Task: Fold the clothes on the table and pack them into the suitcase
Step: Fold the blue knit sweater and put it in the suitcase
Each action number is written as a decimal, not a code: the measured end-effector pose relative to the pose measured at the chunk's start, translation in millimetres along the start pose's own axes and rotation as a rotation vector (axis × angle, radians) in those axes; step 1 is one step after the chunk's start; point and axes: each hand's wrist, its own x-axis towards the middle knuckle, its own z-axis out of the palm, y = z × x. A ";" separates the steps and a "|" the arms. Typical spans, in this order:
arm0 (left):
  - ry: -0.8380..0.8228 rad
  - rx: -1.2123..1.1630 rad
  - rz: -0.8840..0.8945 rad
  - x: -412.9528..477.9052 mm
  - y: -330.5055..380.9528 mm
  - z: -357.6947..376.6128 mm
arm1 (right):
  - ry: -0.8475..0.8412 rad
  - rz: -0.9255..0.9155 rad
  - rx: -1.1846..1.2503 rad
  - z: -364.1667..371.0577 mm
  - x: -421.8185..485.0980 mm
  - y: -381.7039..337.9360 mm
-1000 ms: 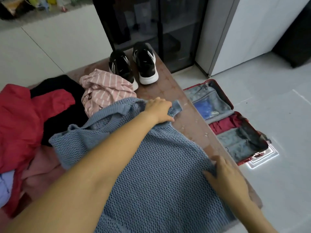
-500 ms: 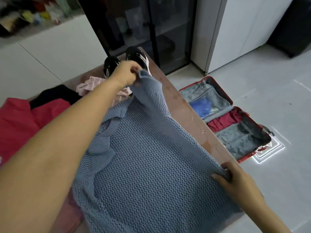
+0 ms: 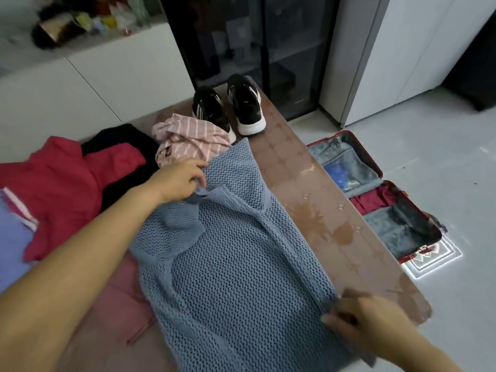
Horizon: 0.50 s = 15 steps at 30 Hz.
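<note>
A blue open-knit sweater (image 3: 236,269) lies spread on the brown table (image 3: 322,218), one sleeve stretched toward the far end. My left hand (image 3: 178,179) pinches the sweater near its collar. My right hand (image 3: 367,320) grips the sweater's hem at the near right edge of the table. An open red suitcase (image 3: 375,194) lies on the floor to the right, with grey lining, a blue item and a dark red garment inside.
A pink striped garment (image 3: 188,138), a black garment (image 3: 120,140), a red garment (image 3: 61,183), a lilac one (image 3: 10,237) and a pink one (image 3: 118,312) lie left of the sweater. A pair of black sneakers (image 3: 230,108) stands at the table's far end.
My left hand, which had lifted the sweater's sleeve high toward the shoes, has come down and now holds the collar area. The sleeve lies flat on the table. My right hand stays on the hem.
</note>
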 end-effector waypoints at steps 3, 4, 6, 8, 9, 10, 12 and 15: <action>0.146 -0.013 -0.082 -12.6 -12.0 -2.4 | 0.004 -0.076 0.034 -27.0 50.0 -13.7; 0.180 -0.039 -0.120 -17.2 -19.4 -1.4 | 0.034 -0.099 0.042 -38.6 71.6 -20.1; 0.239 -0.064 -0.193 -27.7 -34.6 1.9 | 0.087 -0.156 0.060 -59.4 116.5 -33.0; 0.286 -0.071 -0.272 -37.3 -48.4 5.6 | 0.107 -0.203 0.031 -78.7 163.7 -49.6; 0.290 -0.093 -0.314 -41.3 -53.7 7.2 | 0.135 -0.240 0.005 -87.9 186.7 -58.9; 0.287 -0.116 -0.344 -44.5 -57.1 8.9 | 0.176 -0.276 -0.011 -96.1 207.6 -69.6; 0.274 -0.146 -0.368 -48.0 -61.4 13.1 | 0.245 -0.324 -0.027 -107.8 245.5 -91.9; 0.209 -0.058 -0.406 -45.4 -59.6 21.1 | 0.272 -0.371 -0.047 -111.4 289.7 -126.4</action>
